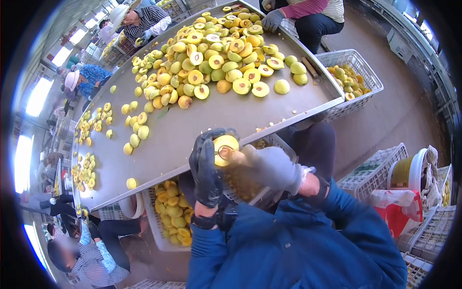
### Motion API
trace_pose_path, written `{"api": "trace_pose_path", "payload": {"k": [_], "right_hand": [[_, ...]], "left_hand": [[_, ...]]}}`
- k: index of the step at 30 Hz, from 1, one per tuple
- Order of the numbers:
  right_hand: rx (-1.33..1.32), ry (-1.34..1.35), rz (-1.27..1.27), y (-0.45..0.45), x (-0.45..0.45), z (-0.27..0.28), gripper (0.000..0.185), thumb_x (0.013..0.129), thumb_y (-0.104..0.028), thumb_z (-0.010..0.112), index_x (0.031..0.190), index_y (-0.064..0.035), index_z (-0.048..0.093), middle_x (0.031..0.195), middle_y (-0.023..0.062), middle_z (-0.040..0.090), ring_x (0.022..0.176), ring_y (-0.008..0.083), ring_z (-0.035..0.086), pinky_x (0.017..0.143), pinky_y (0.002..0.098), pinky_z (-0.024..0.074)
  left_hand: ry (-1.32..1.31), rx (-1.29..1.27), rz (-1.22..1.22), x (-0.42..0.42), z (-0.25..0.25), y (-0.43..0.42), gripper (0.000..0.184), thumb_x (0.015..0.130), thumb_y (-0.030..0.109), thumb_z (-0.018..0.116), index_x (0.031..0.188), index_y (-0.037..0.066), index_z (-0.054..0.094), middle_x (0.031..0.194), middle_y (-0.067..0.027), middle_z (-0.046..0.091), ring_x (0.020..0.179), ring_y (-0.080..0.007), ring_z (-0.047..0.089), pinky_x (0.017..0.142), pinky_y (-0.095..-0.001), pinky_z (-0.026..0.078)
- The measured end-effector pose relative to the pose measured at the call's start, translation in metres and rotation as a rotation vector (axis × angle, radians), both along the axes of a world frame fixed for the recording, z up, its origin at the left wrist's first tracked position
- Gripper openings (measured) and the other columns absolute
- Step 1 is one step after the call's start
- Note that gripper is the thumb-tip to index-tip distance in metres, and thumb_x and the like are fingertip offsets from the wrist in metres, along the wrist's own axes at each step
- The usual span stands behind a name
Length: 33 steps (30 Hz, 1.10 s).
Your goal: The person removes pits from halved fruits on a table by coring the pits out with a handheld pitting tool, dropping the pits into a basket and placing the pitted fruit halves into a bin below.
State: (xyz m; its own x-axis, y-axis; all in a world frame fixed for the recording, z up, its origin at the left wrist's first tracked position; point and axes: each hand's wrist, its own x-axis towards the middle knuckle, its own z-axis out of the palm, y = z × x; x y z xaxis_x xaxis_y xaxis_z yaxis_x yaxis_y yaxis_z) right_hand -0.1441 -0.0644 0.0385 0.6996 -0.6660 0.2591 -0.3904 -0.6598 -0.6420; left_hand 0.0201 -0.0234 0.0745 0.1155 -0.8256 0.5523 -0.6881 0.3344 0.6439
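Observation:
Black-gloved, my left hand (pixel 206 166) holds a halved yellow fruit (pixel 226 144), cut face up, just over the near edge of the metal table (pixel 178 130). My right hand (pixel 269 166), in a pale grey glove and blurred by motion, is closed at the cut face, with a small brown thing at its fingertips; whether that is a tool or the pit is unclear. Farther back on the table lies a large pile of halved fruits (pixel 216 61), several with brown pits showing. Below my hands, a crate (pixel 262 195) of small brown pieces is partly hidden.
A white crate of halved fruits (pixel 174 212) stands below the table edge at left, another crate (pixel 375 86) at the right corner. Co-workers sit around the table. At the right are more crates (pixel 375 168), a white bucket (pixel 406 171) and a red bag (pixel 397 212).

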Motion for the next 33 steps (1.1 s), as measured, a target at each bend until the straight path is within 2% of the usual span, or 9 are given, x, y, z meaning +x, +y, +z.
{"api": "trace_pose_path", "payload": {"k": [5, 9, 13, 16, 21, 24, 28, 32, 33], "right_hand": [[-0.011, 0.055, -0.023, 0.006, -0.002, 0.011, 0.022, 0.086, -0.023, 0.063, 0.091, -0.0064, 0.051, 0.062, 0.0134, 0.060, 0.057, 0.0356, 0.062, 0.051, 0.0460, 0.0482], [-0.028, -0.024, -0.062, 0.013, 0.005, 0.003, 0.024, 0.085, -0.021, 0.064, 0.096, -0.0056, 0.050, 0.063, 0.0142, 0.061, 0.058, 0.0362, 0.063, 0.051, 0.0467, 0.0482], [0.063, -0.023, -0.092, 0.019, 0.009, 0.006, 0.023, 0.084, -0.018, 0.063, 0.098, -0.0052, 0.050, 0.064, 0.0154, 0.061, 0.059, 0.0368, 0.063, 0.052, 0.0473, 0.0484], [0.103, -0.055, -0.063, 0.020, 0.010, 0.004, 0.023, 0.084, -0.017, 0.062, 0.099, -0.0045, 0.049, 0.064, 0.0172, 0.061, 0.061, 0.0385, 0.063, 0.053, 0.0476, 0.0488], [0.127, -0.059, 0.010, 0.015, 0.008, -0.008, 0.023, 0.083, -0.015, 0.061, 0.100, -0.0018, 0.052, 0.065, 0.0199, 0.060, 0.059, 0.0381, 0.062, 0.054, 0.0461, 0.0489], [0.485, -0.474, 0.180, 0.010, 0.011, -0.002, 0.021, 0.083, -0.015, 0.061, 0.096, 0.0002, 0.055, 0.060, 0.0146, 0.058, 0.052, 0.0297, 0.059, 0.052, 0.0436, 0.0476], [1.524, -0.175, 0.365, 0.000, -0.023, 0.038, 0.021, 0.088, -0.021, 0.060, 0.096, -0.0020, 0.061, 0.063, -0.0009, 0.054, 0.054, 0.0098, 0.053, 0.048, 0.0274, 0.0444], [1.302, -0.299, 0.309, 0.006, -0.028, 0.031, 0.016, 0.088, -0.022, 0.060, 0.089, -0.0061, 0.061, 0.059, -0.0046, 0.048, 0.046, 0.0046, 0.045, 0.040, 0.0220, 0.0350], [1.326, -0.282, 0.328, 0.005, -0.029, 0.029, 0.016, 0.088, -0.022, 0.061, 0.089, -0.0063, 0.061, 0.059, -0.0044, 0.049, 0.046, 0.0050, 0.046, 0.040, 0.0223, 0.0356]], "left_hand": [[-0.155, 0.086, -0.048, 0.004, 0.003, -0.004, 0.026, 0.083, 0.015, 0.070, 0.100, -0.002, 0.059, 0.090, -0.0111, 0.067, 0.084, -0.0228, 0.067, 0.079, -0.0351, 0.054], [0.548, -0.003, 0.041, -0.020, -0.030, -0.005, 0.023, 0.096, 0.016, 0.056, 0.110, -0.001, 0.052, 0.099, -0.0138, 0.064, 0.092, -0.0252, 0.065, 0.088, -0.0416, 0.054], [0.843, -0.060, 0.006, -0.036, -0.025, -0.003, 0.026, 0.099, 0.020, 0.048, 0.113, -0.002, 0.049, 0.108, -0.0161, 0.062, 0.097, -0.0278, 0.064, 0.090, -0.0407, 0.052], [0.872, -0.040, 0.037, -0.038, -0.020, 0.001, 0.028, 0.100, 0.021, 0.046, 0.115, -0.002, 0.049, 0.106, -0.0161, 0.063, 0.099, -0.0275, 0.063, 0.090, -0.0384, 0.051], [0.219, 0.011, 0.178, -0.041, -0.032, 0.036, 0.049, 0.095, 0.021, 0.055, 0.134, -0.002, 0.035, 0.123, -0.0174, 0.053, 0.107, -0.0284, 0.060, 0.098, -0.0386, 0.046], [0.301, -0.049, 0.141, -0.039, -0.034, 0.035, 0.051, 0.097, 0.026, 0.051, 0.136, -0.002, 0.035, 0.121, -0.0184, 0.053, 0.103, -0.0305, 0.060, 0.095, -0.0410, 0.048], [0.956, -0.104, 0.016, -0.046, -0.023, 0.002, 0.057, 0.103, 0.044, 0.033, 0.130, -0.004, 0.043, 0.107, -0.0206, 0.060, 0.093, -0.0333, 0.063, 0.085, -0.0454, 0.053], [0.861, 0.102, -0.103, -0.037, -0.019, 0.001, 0.069, 0.100, 0.057, 0.026, 0.129, -0.003, 0.045, 0.109, -0.0195, 0.061, 0.103, -0.0318, 0.061, 0.094, -0.0458, 0.049], [0.926, 0.112, -0.131, -0.034, -0.017, 0.000, 0.070, 0.099, 0.059, 0.028, 0.122, -0.003, 0.051, 0.101, -0.0187, 0.064, 0.092, -0.0302, 0.064, 0.083, -0.0443, 0.055]]}}
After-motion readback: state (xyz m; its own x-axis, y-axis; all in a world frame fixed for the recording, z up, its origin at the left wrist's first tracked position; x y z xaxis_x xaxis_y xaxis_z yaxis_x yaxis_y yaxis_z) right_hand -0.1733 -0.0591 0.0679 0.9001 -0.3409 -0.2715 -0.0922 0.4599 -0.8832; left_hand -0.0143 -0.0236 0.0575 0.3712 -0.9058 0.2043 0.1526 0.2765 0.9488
